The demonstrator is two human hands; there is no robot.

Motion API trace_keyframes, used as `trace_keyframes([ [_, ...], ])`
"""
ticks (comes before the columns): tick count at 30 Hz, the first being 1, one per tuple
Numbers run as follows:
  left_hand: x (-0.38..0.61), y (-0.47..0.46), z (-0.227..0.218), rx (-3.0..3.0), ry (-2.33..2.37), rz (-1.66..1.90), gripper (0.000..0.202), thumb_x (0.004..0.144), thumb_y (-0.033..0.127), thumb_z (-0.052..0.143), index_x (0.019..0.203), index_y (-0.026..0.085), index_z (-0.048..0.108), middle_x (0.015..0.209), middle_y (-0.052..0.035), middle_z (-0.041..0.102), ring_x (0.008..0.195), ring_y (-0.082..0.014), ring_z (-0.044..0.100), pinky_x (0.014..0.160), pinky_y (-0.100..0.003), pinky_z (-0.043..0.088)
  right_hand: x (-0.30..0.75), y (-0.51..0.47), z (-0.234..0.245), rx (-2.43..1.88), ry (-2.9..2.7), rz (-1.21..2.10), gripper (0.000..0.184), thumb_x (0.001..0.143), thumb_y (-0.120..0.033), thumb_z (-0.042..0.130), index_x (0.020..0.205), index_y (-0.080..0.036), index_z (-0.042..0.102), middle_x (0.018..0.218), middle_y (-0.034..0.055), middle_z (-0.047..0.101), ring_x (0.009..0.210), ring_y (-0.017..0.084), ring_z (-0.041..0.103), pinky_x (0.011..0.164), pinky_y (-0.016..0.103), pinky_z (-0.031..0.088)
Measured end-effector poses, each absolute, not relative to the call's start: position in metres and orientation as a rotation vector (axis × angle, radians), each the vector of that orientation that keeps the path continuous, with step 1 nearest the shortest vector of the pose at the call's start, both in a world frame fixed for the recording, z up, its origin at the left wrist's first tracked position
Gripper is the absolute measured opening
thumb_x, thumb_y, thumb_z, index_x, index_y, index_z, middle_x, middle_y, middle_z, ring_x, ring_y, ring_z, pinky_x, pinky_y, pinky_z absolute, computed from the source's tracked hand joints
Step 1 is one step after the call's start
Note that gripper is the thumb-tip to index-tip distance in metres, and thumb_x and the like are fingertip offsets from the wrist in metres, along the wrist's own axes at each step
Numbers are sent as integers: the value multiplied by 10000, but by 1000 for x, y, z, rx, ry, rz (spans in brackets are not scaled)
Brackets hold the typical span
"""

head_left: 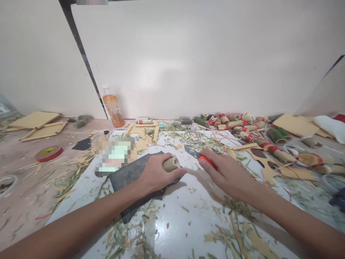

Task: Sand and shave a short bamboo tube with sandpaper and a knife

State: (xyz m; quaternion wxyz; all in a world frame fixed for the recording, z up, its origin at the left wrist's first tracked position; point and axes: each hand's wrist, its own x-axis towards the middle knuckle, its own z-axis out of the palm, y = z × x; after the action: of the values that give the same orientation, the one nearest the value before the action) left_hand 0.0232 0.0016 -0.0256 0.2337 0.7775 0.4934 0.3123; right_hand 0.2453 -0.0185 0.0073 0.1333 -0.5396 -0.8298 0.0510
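Bamboo tube [169, 164] front and centre, gripped low over a dark sandpaper-like sheet [128, 178], its hollow end turned towards the knife side! Left hand [155, 173] has it, fingers curled over the far side, thumb stretched along the near one. Across the gap, the right hand [228, 172] is wrapped around a red-handled utility knife [207, 161], blade bared and clear of the bamboo. And here's the danger: that left thumb pokes out past the rim, so a slip off the hard, rounded wall could nick it. Too much force might snap the thin blade or split the tube. Watch the footing, too: loose shavings [225, 230] litter the glossy white surface [172, 230], and a braced hand could skid.
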Motion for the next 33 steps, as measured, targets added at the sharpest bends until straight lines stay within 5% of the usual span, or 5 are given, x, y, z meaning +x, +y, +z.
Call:
trace_keyframes([
  [9, 21, 2, -9, 2230, 1052, 741, 354, 805, 471, 614, 676, 170, 479, 617, 58, 437, 605, -106, 398, 560, -226, 314, 245, -28, 8, -1210, -2559, 453, 319, 994, -395, 316, 862, -199, 530, 639, -15, 548, 564, 140, 482, 545, 256, 285],
  [18, 22, -2, -11, 2242, 904, 591, 354, 838, 528, 549, 827, 175, 534, 721, 26, 544, 653, -134, 472, 594, -243, 352, 244, -34, 20, -1166, -2640, 483, 348, 988, -427, 341, 807, -207, 540, 572, -31, 508, 516, 124, 453, 521, 252, 255],
  [33, 30, -8, -8, 2243, 1172, 697, 457, 806, 562, 545, 603, 159, 473, 575, 40, 459, 569, -105, 379, 549, -237, 306, 240, -38, 12, -1277, -2599, 191, 333, 985, -415, 312, 830, -215, 528, 595, -11, 581, 511, 142, 505, 503, 269, 202],
])
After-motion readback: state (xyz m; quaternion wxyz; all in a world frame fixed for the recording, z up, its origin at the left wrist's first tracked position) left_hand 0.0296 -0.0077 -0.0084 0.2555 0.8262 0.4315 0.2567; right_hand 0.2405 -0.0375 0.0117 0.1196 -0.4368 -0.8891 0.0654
